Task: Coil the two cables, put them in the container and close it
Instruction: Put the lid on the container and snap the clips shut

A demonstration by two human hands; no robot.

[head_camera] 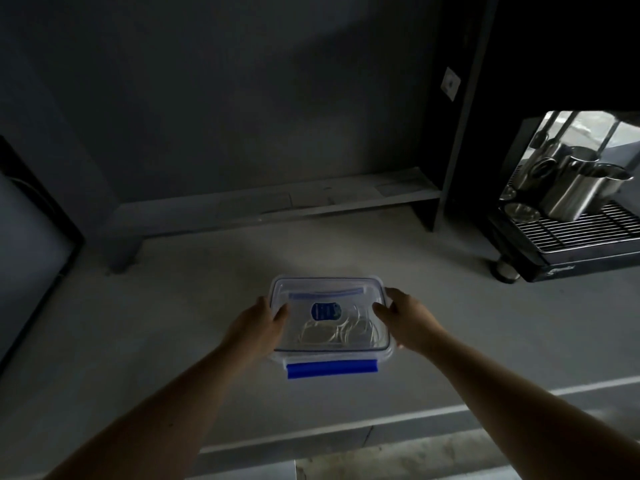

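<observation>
A clear container point(330, 320) sits near the middle of a pale grey tabletop point(173, 323), in a dim room lit mostly over that spot. Its clear lid point(325, 296) lies on top, with a round blue label at its centre. A blue clip point(331, 370) on the near long side sticks out toward the person, flipped open; a second blue clip shows faintly through the lid at the far side. Inside, pale cables point(341, 332) lie in loose loops toward the near right part of the container.

The left hand point(258, 327) holds the container's left end, its grip clamped there with the thumb over the lid's edge and the fingers down the side. The right hand point(403, 318) does the same at the right end, thumb on the lid and fingers wrapped around the wall. Both forearms reach in from the bottom of the view.

The tabletop runs back to a dark grey wall point(225, 98), where a low shelf point(277, 202) stands against it. At the right, a black coffee machine point(568, 244) stands on the same surface, with steel jugs point(578, 192) on its wire grille. A dark-framed panel leans at the left edge. The near edge of the tabletop shows as a pale strip, with a lighter floor below.
</observation>
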